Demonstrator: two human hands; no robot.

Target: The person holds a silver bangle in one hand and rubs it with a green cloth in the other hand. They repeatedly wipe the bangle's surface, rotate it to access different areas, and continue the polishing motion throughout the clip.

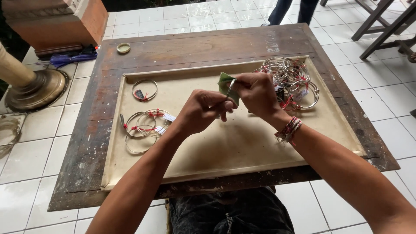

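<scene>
Hands meet over beige tray (242, 147): left hand (201, 110) pinching silver bangle (231, 88), right hand (256, 92) gripping green cloth (224, 82) vs. it. More bangles piled right (294, 80), few w/ red ties left (145, 125).

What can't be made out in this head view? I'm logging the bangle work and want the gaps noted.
- Bangle in the hands: mostly hidden by the left hand, right hand and green cloth.
- Tags on the left bangles: too small to read.
- Right pile of bangles: overlapping, partly behind the right hand; count unclear.
- Person standing beyond the table: cut off by the top edge.
</scene>
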